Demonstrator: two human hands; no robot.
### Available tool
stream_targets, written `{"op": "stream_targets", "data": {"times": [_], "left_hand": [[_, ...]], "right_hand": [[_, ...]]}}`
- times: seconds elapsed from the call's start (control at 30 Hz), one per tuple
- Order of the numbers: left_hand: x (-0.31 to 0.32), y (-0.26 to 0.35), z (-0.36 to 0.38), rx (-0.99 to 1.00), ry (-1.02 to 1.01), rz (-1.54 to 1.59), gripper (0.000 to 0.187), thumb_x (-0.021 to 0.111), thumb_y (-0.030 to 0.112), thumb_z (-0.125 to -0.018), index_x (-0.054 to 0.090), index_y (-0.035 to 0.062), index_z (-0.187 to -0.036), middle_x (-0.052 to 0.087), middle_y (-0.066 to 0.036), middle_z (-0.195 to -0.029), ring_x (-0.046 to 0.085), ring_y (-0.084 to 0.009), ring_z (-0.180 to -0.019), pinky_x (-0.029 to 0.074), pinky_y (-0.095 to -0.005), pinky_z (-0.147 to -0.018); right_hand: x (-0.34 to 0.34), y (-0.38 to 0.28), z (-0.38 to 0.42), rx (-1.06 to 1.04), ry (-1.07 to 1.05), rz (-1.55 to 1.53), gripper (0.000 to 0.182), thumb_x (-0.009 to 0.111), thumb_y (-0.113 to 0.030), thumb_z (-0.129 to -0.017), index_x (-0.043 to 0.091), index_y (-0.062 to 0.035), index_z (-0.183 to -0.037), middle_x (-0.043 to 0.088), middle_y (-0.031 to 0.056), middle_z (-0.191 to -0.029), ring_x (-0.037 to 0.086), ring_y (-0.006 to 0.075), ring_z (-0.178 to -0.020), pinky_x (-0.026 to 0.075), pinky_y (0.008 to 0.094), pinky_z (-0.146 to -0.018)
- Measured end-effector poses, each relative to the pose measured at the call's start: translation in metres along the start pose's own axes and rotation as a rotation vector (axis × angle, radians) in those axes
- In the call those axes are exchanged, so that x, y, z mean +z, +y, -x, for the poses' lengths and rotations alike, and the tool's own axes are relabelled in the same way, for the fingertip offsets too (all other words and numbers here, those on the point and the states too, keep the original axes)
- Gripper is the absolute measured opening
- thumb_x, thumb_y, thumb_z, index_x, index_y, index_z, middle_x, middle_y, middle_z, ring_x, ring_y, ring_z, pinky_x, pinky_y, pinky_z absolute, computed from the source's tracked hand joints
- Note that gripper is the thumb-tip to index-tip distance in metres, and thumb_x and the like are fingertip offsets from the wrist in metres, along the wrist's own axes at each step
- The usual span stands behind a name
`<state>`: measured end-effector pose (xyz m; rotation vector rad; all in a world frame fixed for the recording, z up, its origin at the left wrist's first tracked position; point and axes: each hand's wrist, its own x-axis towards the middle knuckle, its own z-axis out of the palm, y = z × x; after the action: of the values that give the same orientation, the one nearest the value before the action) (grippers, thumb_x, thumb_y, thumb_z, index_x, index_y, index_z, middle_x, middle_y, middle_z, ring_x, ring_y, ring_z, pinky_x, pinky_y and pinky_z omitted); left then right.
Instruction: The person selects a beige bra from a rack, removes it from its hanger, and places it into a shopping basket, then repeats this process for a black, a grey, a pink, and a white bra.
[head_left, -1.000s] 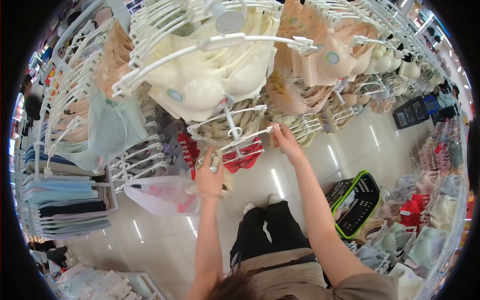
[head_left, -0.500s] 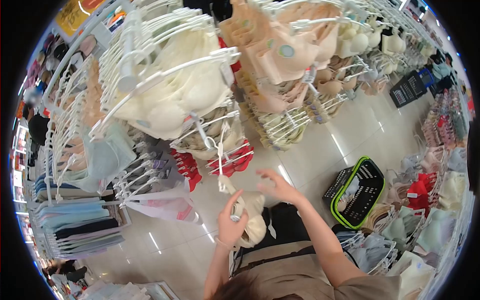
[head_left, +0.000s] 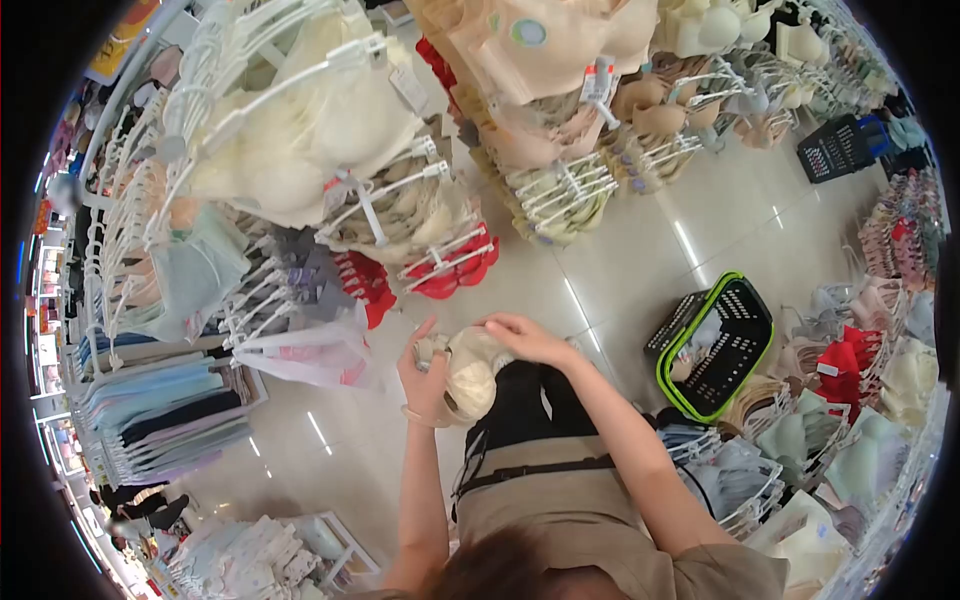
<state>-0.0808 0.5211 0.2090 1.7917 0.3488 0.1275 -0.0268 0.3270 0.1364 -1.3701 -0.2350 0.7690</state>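
A cream bra (head_left: 470,385) is held in front of the body, its cups bunched together. My left hand (head_left: 424,375) grips its left side, with the thumb and fingers around the fabric. My right hand (head_left: 528,340) has its fingertips on the upper right part of the bra, fingers close together. Above the hands, racks hold cream bras (head_left: 300,140) and beige bras (head_left: 550,50) on white hangers. No hanger can be made out on the held bra.
A black basket with a green rim (head_left: 765,350) stands on the floor at the right, with items inside. Another dark basket (head_left: 835,150) is farther back. A white bag (head_left: 310,355) hangs at the left rack. Folded clothes (head_left: 165,410) hang below it; more bras (head_left: 850,370) line the right.
The right hand, which was open in the air, has come onto the bra. Both hands and the bra have moved slightly up and left, and the white hanger above the bra is no longer seen there.
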Motion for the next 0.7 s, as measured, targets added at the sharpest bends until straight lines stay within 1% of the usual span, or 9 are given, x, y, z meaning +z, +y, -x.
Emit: {"op": "stream_targets", "data": {"times": [0.17,0.3,0.37,0.43,0.47,0.57,0.63,0.67,0.7], "left_hand": [[-0.021,0.020,0.016,-0.188,-0.105,0.169,0.027,0.050,-0.001,-0.073,0.068,-0.0041,-0.093,0.066,-0.007,-0.088,0.057,-0.0132,-0.081,0.046,-0.0258,-0.078],[-0.033,0.029,0.026,-0.141,-0.156,0.209,0.024,0.050,-0.003,-0.069,0.068,-0.0046,-0.084,0.065,-0.007,-0.085,0.057,-0.0127,-0.079,0.045,-0.0249,-0.076],[-0.039,0.037,0.031,-0.165,-0.225,0.287,0.022,0.049,-0.003,-0.066,0.067,-0.0048,-0.078,0.065,-0.007,-0.082,0.057,-0.0118,-0.076,0.044,-0.0235,-0.072],[-0.044,0.038,0.033,-0.148,-0.264,0.307,0.021,0.049,-0.002,-0.065,0.067,-0.0045,-0.076,0.065,-0.007,-0.078,0.056,-0.0114,-0.072,0.043,-0.0234,-0.068],[-0.046,0.039,0.034,-0.128,-0.301,0.323,0.020,0.050,-0.002,-0.064,0.067,-0.0043,-0.074,0.065,-0.006,-0.075,0.055,-0.0110,-0.067,0.043,-0.0232,-0.064],[-0.050,0.050,0.034,-0.095,-0.379,0.377,0.019,0.051,0.002,-0.062,0.067,-0.0040,-0.070,0.062,-0.005,-0.065,0.052,-0.0110,-0.058,0.042,-0.0239,-0.057],[-0.054,0.054,0.036,-0.077,-0.393,0.395,0.019,0.051,0.003,-0.061,0.067,-0.0040,-0.070,0.062,-0.005,-0.063,0.051,-0.0110,-0.056,0.041,-0.0236,-0.055],[-0.056,0.056,0.037,-0.057,-0.406,0.412,0.019,0.052,0.005,-0.060,0.067,-0.0040,-0.069,0.061,-0.005,-0.062,0.050,-0.0110,-0.053,0.041,-0.0234,-0.053],[-0.059,0.060,0.038,-0.059,-0.407,0.414,0.019,0.052,0.005,-0.060,0.067,-0.0040,-0.069,0.061,-0.005,-0.062,0.050,-0.0110,-0.053,0.041,-0.0234,-0.053]], "right_hand": [[0.003,-0.027,0.020,0.016,0.042,-0.043,0.042,0.045,-0.036,-0.101,0.059,-0.0014,-0.121,0.064,0.0087,-0.115,0.055,0.0176,-0.112,0.042,0.0316,-0.097],[0.008,-0.031,0.016,-0.024,0.059,-0.045,0.035,0.044,-0.015,-0.099,0.051,-0.0030,-0.131,0.057,0.0086,-0.127,0.052,0.0206,-0.119,0.037,0.0331,-0.104],[0.012,-0.030,0.014,-0.043,0.097,-0.056,0.040,0.045,-0.007,-0.095,0.047,-0.0045,-0.135,0.053,0.0094,-0.133,0.049,0.0224,-0.123,0.036,0.0340,-0.106],[0.017,-0.040,0.011,-0.150,0.056,0.173,0.059,0.049,0.005,-0.086,0.039,-0.0096,-0.143,0.043,0.0108,-0.143,0.042,0.0259,-0.130,0.032,0.0361,-0.109],[0.021,-0.045,0.011,-0.146,0.057,0.173,0.059,0.049,0.005,-0.086,0.039,-0.0096,-0.143,0.043,0.0108,-0.143,0.042,0.0259,-0.130,0.032,0.0361,-0.109],[0.036,-0.063,0.005,-0.188,-0.081,0.283,0.068,0.054,0.004,-0.081,0.038,-0.0126,-0.145,0.050,0.0119,-0.137,0.043,0.0274,-0.129,0.028,0.0389,-0.113],[0.042,-0.067,0.000,-0.202,-0.414,0.275,0.057,0.057,-0.002,-0.086,0.044,-0.0105,-0.140,0.055,0.0118,-0.131,0.049,0.0263,-0.123,0.034,0.0363,-0.108],[0.044,-0.065,-0.001,-0.199,-0.413,0.274,0.057,0.057,-0.002,-0.086,0.044,-0.0105,-0.140,0.055,0.0118,-0.131,0.049,0.0263,-0.123,0.034,0.0363,-0.108],[0.047,-0.061,-0.001,-0.052,-0.475,0.271,0.049,0.058,-0.006,-0.088,0.048,-0.0087,-0.136,0.058,0.0120,-0.126,0.052,0.0252,-0.118,0.037,0.0351,-0.104]]}}
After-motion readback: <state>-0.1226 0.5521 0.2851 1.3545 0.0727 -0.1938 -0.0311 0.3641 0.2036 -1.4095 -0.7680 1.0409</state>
